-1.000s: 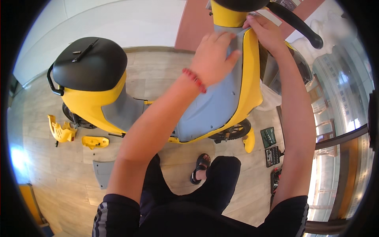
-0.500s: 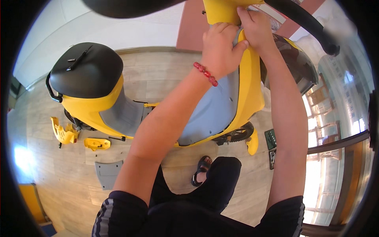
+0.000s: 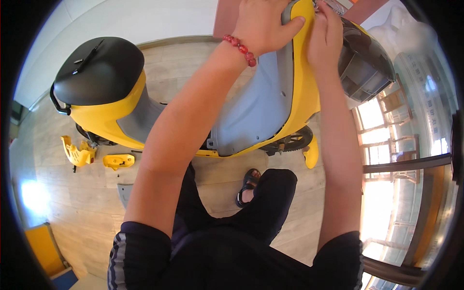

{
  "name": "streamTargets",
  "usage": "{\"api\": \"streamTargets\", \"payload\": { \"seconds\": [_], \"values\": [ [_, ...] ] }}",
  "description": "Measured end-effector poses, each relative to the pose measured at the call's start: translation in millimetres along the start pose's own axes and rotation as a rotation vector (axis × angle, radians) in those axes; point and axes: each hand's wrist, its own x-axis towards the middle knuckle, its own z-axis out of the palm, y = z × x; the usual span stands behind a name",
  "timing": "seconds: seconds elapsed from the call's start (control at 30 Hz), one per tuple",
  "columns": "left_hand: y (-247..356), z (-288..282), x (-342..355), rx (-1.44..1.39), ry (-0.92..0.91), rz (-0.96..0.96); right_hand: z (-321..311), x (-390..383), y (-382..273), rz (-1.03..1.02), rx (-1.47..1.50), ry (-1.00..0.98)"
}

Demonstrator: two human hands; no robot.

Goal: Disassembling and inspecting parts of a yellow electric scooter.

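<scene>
A yellow and grey scooter stands before me. My left hand [image 3: 263,26], with a red bead bracelet at the wrist, grips the top of the blue-grey inner panel [image 3: 256,106] beside the yellow front panel [image 3: 302,92]; its fingertips are partly cut off by the upper edge. My right hand [image 3: 325,41] is curled against the outer edge of the yellow panel, just right of my left thumb; what lies under its fingertips is too small to make out. A dark glossy part [image 3: 365,63] sits right of that hand.
The black seat [image 3: 96,77] carries a slim black item. Loose yellow parts [image 3: 77,152], a yellow tray [image 3: 118,161], a grey panel [image 3: 123,193] and another yellow piece [image 3: 311,152] lie on the floor. A wheel [image 3: 295,140] is below the scooter. A glass surface [image 3: 401,203] is at right.
The view has shifted, so the scooter sits higher and the handlebar has left the top. My hands moved up in the picture, my right fingers now more folded along the panel edge.
</scene>
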Motion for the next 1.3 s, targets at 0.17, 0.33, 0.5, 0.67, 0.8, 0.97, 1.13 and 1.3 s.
{"api": "streamTargets", "payload": {
  "seconds": [0.17,0.33,0.5,0.67,0.8,0.97,1.13,1.3],
  "values": [
    [-9,3,12,-0.172,-0.093,-0.025,-14,-65,-22,0.34,-0.209,0.02],
    [-2,23,7,-0.17,0.101,-0.055,-9,-64,-37,0.403,-0.307,0.097],
    [-2,33,5,-0.104,0.294,-0.029,-2,-68,-34,0.335,-0.418,0.127],
    [-2,34,5,-0.07,0.29,-0.047,-8,-68,-30,0.28,-0.375,0.052],
    [-3,26,8,-0.048,0.222,-0.049,-15,-71,-39,0.089,-0.342,-0.182],
    [0,21,9,-0.025,0.061,-0.115,-9,-67,-57,0.19,-0.45,-0.285],
    [1,25,8,-0.04,0.095,-0.134,-2,-70,-58,0.216,-0.587,-0.246],
    [-7,22,11,-0.096,0.091,-0.081,-3,-65,-60,0.222,-0.56,-0.276]
  ]
}}
